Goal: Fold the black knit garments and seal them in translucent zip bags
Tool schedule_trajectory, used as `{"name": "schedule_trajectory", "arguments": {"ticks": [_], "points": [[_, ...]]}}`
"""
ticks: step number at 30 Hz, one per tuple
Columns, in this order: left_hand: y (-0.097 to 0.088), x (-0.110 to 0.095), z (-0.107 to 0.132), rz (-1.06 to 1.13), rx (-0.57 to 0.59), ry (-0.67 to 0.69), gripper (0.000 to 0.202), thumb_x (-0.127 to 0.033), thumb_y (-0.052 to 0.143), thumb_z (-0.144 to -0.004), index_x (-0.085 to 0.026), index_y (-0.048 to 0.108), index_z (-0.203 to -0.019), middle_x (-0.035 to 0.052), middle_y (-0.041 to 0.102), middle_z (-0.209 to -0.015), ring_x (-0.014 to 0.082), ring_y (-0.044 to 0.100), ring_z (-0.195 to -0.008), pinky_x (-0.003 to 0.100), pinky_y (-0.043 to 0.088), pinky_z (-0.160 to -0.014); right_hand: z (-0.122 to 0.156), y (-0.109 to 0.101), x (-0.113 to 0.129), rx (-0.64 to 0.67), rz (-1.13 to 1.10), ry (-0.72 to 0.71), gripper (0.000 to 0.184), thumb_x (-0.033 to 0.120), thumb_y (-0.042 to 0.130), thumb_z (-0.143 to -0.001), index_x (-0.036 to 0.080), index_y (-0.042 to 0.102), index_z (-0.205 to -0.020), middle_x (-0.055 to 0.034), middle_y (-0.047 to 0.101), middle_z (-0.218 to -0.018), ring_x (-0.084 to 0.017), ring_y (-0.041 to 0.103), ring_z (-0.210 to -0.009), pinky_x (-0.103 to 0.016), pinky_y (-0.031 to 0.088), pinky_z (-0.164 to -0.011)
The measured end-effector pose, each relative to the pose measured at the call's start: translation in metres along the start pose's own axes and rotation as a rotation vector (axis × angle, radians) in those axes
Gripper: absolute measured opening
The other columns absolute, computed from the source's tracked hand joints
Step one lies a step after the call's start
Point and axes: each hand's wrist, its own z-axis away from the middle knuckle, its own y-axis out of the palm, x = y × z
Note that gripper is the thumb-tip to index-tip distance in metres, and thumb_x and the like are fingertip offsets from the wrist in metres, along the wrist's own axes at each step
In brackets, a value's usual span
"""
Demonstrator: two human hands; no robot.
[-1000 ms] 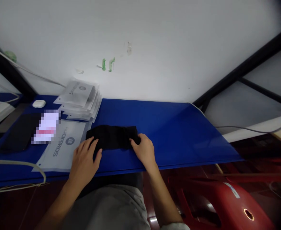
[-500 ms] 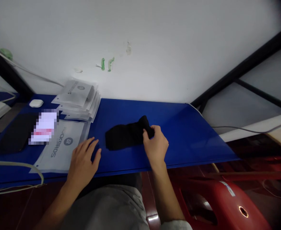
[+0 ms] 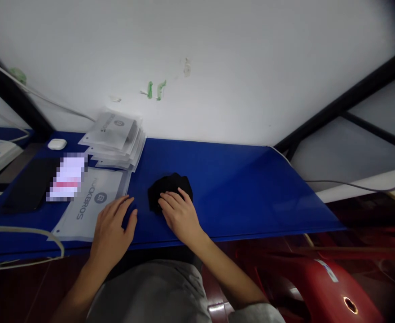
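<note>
A black fabric piece [image 3: 170, 183], folded into a compact bundle, lies on the blue tabletop [image 3: 231, 188]. What kind of garment it is I cannot tell. My right hand [image 3: 180, 215] rests palm down on top of it, fingers laid over its near side and the thumb hidden. Just left of the bundle, my left hand [image 3: 113, 224] is open with its fingers spread. It holds nothing and lies by the lower right edge of a flat frosted ROCKBROS bag [image 3: 86, 211].
A stack of similar bags [image 3: 116, 139] stands against the wall at the back. Farther left are a phone with a blurred screen [image 3: 68, 177], a black flat object [image 3: 31, 184] and a white earbud case [image 3: 57, 144]. A red stool [image 3: 322, 282] stands below right.
The black fabric's right end has been folded over to the left, making it shorter. My right hand moved left from that end onto the bundle. My left hand stayed nearly in place.
</note>
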Motion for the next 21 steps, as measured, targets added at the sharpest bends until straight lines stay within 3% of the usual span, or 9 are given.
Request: {"name": "schedule_trajectory", "arguments": {"ticks": [6, 11, 13, 15, 17, 19, 21], "points": [[0.000, -0.001, 0.000, 0.041, -0.003, -0.009, 0.030, -0.032, 0.045, -0.093, -0.018, 0.058, -0.116, 0.0121, 0.063, -0.118, 0.0270, 0.058, -0.111, 0.046, 0.046, -0.097, -0.003, 0.003, 0.008, -0.208, -0.038, 0.063, 0.032, 0.016, 0.039, -0.096, 0.022, 0.068, -0.106, -0.0037, 0.072, -0.110, -0.015, 0.062, -0.108, -0.037, 0.036, -0.108], [0.001, 0.000, 0.001, 0.060, 0.006, -0.026, 0.032, -0.032, 0.042, -0.094, -0.017, 0.057, -0.118, 0.0126, 0.064, -0.117, 0.0264, 0.059, -0.110, 0.046, 0.048, -0.096, -0.001, 0.011, 0.012, -0.091, -0.098, -0.128, 0.027, 0.029, 0.044, -0.097, 0.020, 0.067, -0.106, -0.0038, 0.071, -0.112, -0.016, 0.061, -0.111, -0.040, 0.030, -0.114], [0.001, 0.000, 0.000, 0.067, 0.017, -0.035, 0.032, -0.031, 0.041, -0.094, -0.017, 0.056, -0.119, 0.0123, 0.064, -0.117, 0.0260, 0.059, -0.111, 0.045, 0.048, -0.096, 0.000, 0.005, 0.012, -0.077, -0.121, -0.131, 0.030, 0.037, 0.045, -0.096, 0.019, 0.066, -0.108, -0.0047, 0.070, -0.115, -0.017, 0.058, -0.115, -0.041, 0.028, -0.115], [0.001, -0.002, 0.000, 0.075, 0.029, -0.044, 0.033, -0.031, 0.040, -0.095, -0.018, 0.056, -0.120, 0.0119, 0.064, -0.118, 0.0256, 0.059, -0.111, 0.044, 0.049, -0.096, 0.000, -0.003, 0.012, -0.128, -0.090, 0.012, 0.032, 0.037, 0.045, -0.096, 0.018, 0.065, -0.113, -0.0071, 0.066, -0.123, -0.019, 0.055, -0.120, -0.042, 0.027, -0.115], [0.001, -0.004, 0.000, 0.080, 0.038, -0.050, 0.033, -0.031, 0.040, -0.095, -0.019, 0.056, -0.120, 0.0114, 0.064, -0.117, 0.0256, 0.059, -0.111, 0.044, 0.049, -0.096, -0.002, -0.009, 0.014, -0.163, -0.014, 0.242, 0.039, 0.040, 0.044, -0.095, 0.015, 0.061, -0.120, -0.0127, 0.058, -0.133, -0.025, 0.049, -0.127, -0.047, 0.029, -0.112], [0.001, -0.006, 0.000, 0.080, 0.041, -0.056, 0.033, -0.032, 0.040, -0.094, -0.019, 0.056, -0.120, 0.0110, 0.064, -0.118, 0.0259, 0.059, -0.111, 0.045, 0.049, -0.096, -0.005, -0.009, 0.018, -0.132, 0.044, 0.443, 0.053, 0.048, 0.042, -0.094, 0.011, 0.054, -0.130, -0.0191, 0.049, -0.141, -0.033, 0.042, -0.132, -0.056, 0.030, -0.109], [0.001, -0.007, 0.000, 0.077, 0.038, -0.061, 0.033, -0.032, 0.040, -0.094, -0.020, 0.056, -0.120, 0.0106, 0.064, -0.118, 0.0261, 0.059, -0.111, 0.045, 0.049, -0.096, -0.009, -0.003, 0.023, -0.070, 0.053, 0.546, 0.066, 0.056, 0.040, -0.092, 0.008, 0.047, -0.137, -0.0234, 0.043, -0.144, -0.038, 0.038, -0.134, -0.062, 0.030, -0.106]]}}
